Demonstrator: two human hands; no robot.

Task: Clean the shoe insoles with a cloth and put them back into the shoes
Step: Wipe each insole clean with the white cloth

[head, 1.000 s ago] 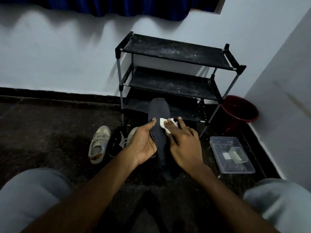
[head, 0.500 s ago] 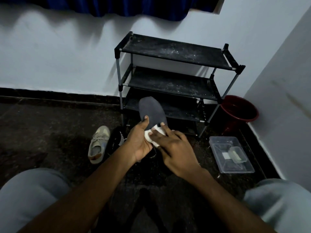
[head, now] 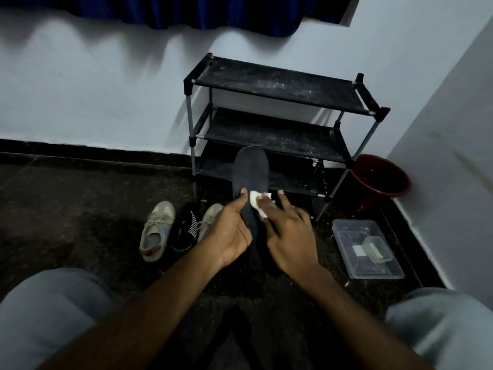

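My left hand [head: 231, 231] grips a dark grey insole [head: 250, 173] by its middle and holds it upright, toe end up, in front of the shoe rack. My right hand [head: 290, 233] presses a small white cloth [head: 257, 202] flat against the insole's face with straight fingers. On the floor to the left lie two beige sneakers [head: 154, 231], the second one [head: 210, 220] partly hidden behind my left hand. A black sock with white stripes [head: 185, 231] lies between them.
A black three-shelf shoe rack [head: 280, 113] stands against the white wall. A dark red bucket [head: 380, 180] sits in the corner at right. A clear plastic box [head: 366, 248] with a smaller container inside rests on the dark floor. My grey-trousered knees fill both lower corners.
The insole has swung back towards upright and risen after tilting left. My right hand with the cloth has slid along its face, from high to lower and back to the middle.
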